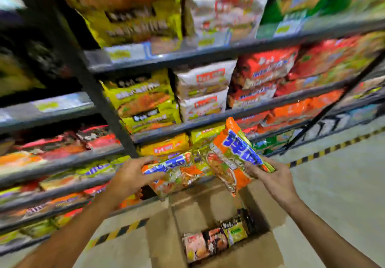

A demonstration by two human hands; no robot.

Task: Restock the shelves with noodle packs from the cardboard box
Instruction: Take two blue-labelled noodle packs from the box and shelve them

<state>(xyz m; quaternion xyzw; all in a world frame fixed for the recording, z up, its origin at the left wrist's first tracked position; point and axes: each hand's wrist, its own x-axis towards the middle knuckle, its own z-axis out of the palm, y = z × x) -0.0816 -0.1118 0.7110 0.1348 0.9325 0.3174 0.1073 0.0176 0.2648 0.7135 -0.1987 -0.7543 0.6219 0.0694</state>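
My left hand point(133, 176) grips the left end of an orange noodle pack with blue lettering point(177, 174), held roughly flat in front of a low shelf. My right hand point(268, 176) grips a second orange pack point(233, 157) by its lower right edge, tilted upright beside the first. Both packs hang above the open cardboard box point(208, 203) on the floor. Several more noodle packs point(218, 240) lie at the bottom of the box. The view is blurred.
Dark metal shelves point(187, 57) rise ahead in several tiers, filled with yellow, white, red and orange noodle packs. A dark upright post point(100, 101) divides two shelf bays. Yellow-and-black striped tape point(325, 151) marks the grey floor at the right.
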